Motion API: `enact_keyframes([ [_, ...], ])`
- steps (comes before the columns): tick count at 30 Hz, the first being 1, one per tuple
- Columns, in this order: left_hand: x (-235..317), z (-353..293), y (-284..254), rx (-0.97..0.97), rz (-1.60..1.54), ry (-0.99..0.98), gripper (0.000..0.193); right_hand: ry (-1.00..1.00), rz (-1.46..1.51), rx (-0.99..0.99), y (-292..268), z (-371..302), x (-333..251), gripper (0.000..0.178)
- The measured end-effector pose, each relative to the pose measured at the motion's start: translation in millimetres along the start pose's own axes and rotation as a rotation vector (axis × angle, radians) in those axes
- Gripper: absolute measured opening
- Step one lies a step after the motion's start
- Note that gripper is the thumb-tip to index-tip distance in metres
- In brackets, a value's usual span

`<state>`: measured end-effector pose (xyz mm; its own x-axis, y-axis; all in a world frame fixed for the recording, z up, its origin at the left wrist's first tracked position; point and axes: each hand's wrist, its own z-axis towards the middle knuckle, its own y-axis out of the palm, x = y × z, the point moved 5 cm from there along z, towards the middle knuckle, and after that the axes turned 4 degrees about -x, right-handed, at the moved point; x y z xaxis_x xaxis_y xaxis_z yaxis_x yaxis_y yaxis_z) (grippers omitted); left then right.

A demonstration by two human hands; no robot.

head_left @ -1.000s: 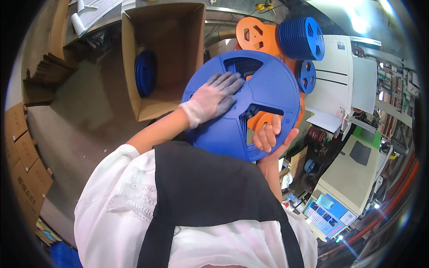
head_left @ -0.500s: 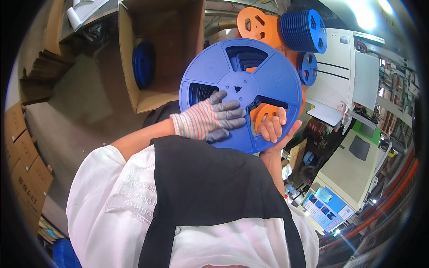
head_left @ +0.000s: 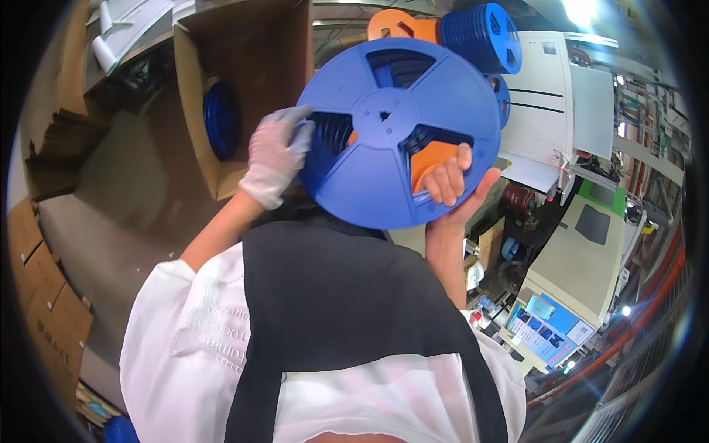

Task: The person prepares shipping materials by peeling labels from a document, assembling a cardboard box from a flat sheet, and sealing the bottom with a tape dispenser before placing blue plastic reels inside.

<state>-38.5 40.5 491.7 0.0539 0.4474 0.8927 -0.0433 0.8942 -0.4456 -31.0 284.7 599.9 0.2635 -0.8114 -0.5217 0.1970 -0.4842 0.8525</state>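
Note:
A large blue plastic reel with spoke openings is held up in front of me, its face toward the camera. My bare right hand grips it at the lower right, fingers hooked through one opening, thumb under the rim. An orange reel shows through that opening, behind the blue one. My left hand, in a grey-white knit glove, holds the reel's left rim with its fingers curled around the edge.
An open cardboard box at upper left holds another blue reel. More blue reels and an orange reel lie beyond. White machine cabinets stand at right, flattened cartons at left, a screen lower right.
The blue reel has risen and turned more face-on. My left hand slid off the reel's face to its left rim. My right hand keeps its grip through the opening.

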Motion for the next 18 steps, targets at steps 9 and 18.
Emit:
enact_keyframes([
  [9, 10, 6, 72, -0.443, -0.863, -0.603, 0.087, 0.278, -0.539, 0.279, 31, 26, 50, 0.063],
  [18, 0, -24, -28, -0.299, -2.011, -0.457, 0.059, 0.226, -0.642, 0.643, -10, -3, 27, 0.04],
])
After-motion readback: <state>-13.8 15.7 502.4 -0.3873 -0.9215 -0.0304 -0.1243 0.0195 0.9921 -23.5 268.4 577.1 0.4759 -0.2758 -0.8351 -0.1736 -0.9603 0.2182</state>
